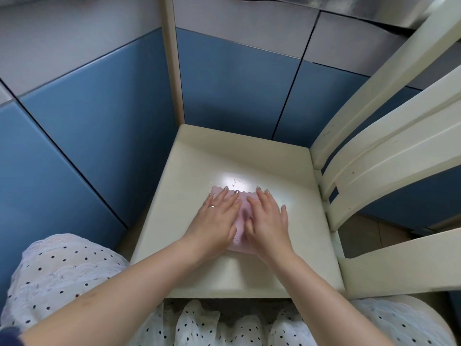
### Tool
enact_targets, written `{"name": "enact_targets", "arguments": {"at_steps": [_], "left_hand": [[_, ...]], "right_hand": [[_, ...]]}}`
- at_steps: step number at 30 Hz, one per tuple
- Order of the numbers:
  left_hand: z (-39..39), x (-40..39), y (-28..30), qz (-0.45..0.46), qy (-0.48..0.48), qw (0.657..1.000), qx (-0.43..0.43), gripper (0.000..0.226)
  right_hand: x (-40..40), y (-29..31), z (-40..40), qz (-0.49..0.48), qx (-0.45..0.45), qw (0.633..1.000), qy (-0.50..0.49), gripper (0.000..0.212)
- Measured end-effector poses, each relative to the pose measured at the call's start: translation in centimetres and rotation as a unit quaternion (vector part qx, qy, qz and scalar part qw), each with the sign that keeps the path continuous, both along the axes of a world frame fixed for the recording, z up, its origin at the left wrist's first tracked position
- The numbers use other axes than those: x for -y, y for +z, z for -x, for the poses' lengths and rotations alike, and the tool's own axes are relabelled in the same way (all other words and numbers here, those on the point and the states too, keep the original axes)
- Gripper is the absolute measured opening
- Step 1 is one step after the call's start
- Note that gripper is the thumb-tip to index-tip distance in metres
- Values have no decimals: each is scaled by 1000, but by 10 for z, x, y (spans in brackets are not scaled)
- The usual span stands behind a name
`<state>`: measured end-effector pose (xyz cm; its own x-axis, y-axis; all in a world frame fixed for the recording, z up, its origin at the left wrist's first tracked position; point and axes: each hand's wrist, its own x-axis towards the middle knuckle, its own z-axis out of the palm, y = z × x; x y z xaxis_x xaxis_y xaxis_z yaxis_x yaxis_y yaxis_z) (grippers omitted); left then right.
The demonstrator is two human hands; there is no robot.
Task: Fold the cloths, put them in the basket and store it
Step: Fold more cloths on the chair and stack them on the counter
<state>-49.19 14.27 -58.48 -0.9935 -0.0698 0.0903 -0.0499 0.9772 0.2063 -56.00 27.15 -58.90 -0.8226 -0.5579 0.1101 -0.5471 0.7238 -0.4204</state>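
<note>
A small pale pink cloth (243, 213) lies flat on the cream seat of a chair (194, 176). My left hand (215, 219) and my right hand (268, 218) both lie on top of it, side by side, fingers straight and spread, pressing it onto the seat. The hands hide most of the cloth; only its scalloped far edge, a strip between the hands and its near edge show. No basket is in view.
The chair's slatted cream back (389, 136) rises on the right. Blue and grey cabinet doors (99, 116) close in on the left and behind, with a cream post (172, 58) between them. My lap in white dotted fabric (64, 273) is at the seat's front edge.
</note>
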Motion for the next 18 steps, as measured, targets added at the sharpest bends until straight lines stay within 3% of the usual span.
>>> {"name": "enact_targets", "arguments": {"at_steps": [3, 6, 10, 18], "left_hand": [[5, -1, -8, 34, -10, 996, 80, 55], [4, 5, -14, 55, 34, 994, 92, 63], [1, 10, -17, 37, 54, 989, 134, 90], [1, 13, -12, -1, 81, 986, 145, 91]], "right_hand": [[8, -9, -1, -112, 34, 993, 22, 60], [1, -16, -1, -173, 30, 984, 31, 79], [-8, -18, 1, -175, 38, 984, 10, 87], [-13, -10, 5, -170, 95, 981, -17, 65]]}}
